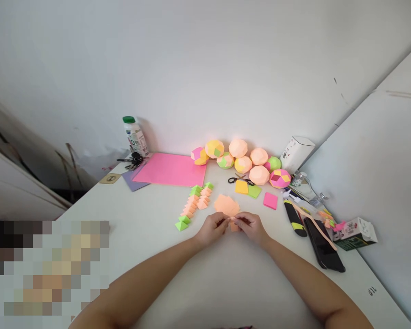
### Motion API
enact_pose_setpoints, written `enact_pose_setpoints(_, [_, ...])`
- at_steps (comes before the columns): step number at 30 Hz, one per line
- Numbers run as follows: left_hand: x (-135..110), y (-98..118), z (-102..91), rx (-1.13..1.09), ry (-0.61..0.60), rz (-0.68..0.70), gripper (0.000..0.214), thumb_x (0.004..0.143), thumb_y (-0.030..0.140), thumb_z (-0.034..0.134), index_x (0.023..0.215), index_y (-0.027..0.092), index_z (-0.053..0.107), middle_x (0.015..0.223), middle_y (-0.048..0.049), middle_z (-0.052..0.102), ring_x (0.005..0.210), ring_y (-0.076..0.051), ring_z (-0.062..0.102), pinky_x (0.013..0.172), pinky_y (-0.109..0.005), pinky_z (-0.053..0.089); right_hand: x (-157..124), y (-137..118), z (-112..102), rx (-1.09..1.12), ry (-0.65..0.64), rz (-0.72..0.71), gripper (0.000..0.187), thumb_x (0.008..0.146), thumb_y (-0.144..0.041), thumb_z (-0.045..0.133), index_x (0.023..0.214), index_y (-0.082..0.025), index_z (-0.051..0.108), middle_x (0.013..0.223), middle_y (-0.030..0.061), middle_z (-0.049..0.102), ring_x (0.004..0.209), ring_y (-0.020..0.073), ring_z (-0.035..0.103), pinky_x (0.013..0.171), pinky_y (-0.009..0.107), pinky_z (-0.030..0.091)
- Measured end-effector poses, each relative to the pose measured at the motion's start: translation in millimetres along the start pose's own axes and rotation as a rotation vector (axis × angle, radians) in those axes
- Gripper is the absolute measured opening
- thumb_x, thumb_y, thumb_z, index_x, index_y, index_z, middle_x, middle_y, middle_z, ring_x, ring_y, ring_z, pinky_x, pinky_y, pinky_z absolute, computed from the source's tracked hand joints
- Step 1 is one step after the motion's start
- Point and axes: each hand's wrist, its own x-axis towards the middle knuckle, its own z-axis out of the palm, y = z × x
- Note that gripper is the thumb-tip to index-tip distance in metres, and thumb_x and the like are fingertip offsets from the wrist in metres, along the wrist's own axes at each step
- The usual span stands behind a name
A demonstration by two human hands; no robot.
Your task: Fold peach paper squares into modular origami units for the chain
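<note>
Both my hands meet at the middle of the white table. My left hand (213, 228) and my right hand (251, 228) are closed, thumbs and fingertips pinching a small piece of peach paper (232, 219) between them. Just beyond lies a loose spread of peach paper sheets (226, 204), and a bit of the same colour shows below the fingertips. To the left, folded paper units (191, 204) in peach and green stand in two slanting rows. Fingers partly hide the held paper, so its exact fold cannot be made out.
Faceted paper balls (239, 148) are heaped against the wall. Scissors (241, 180), a yellow note pad (241, 187) and a pink pad (270, 200) lie before them. A pink sheet (171, 170) and bottle (135, 137) sit back left; a phone (324, 244), utility knife (295, 218) and carton (356, 234) right.
</note>
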Motion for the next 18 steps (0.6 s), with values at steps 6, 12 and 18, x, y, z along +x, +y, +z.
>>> enact_pose_setpoints(6, [-0.7,0.2,2.1,0.109,0.045,0.061,0.033,0.088,0.037,0.038,0.077,0.016,0.060,0.061,-0.0010,0.055,0.058,-0.013,0.052,0.059,-0.026,0.044,1.9,6.9,-2.2,0.023,-0.012,0.061,0.024,0.078,-0.040,0.061,0.081,-0.017,0.065,0.067,0.0019,0.061,0.050,0.0118,0.053,0.049,0.026,0.046])
enact_pose_setpoints(12, [-28.9,8.4,23.3,0.555,0.052,0.091,0.046,0.085,0.033,0.038,0.121,0.007,0.048,0.117,-0.0211,0.054,0.106,-0.030,0.051,0.088,-0.044,0.041,12.5,7.7,-7.9,0.117,0.078,0.170,0.028,0.075,-0.043,0.063,0.078,-0.016,0.060,0.060,-0.0003,0.058,0.047,0.0104,0.050,0.044,0.024,0.043])
enact_pose_setpoints(18, [-54.1,21.8,31.2,0.849,-0.544,0.267,0.078,0.084,0.061,0.024,0.142,0.008,0.025,0.150,-0.0190,0.011,0.137,-0.038,0.002,0.106,-0.059,-0.001,38.4,-20.7,21.6,-0.027,-0.022,0.149,0.024,0.073,-0.039,0.063,0.073,-0.015,0.061,0.063,-0.0002,0.055,0.051,0.0103,0.050,0.042,0.021,0.041])
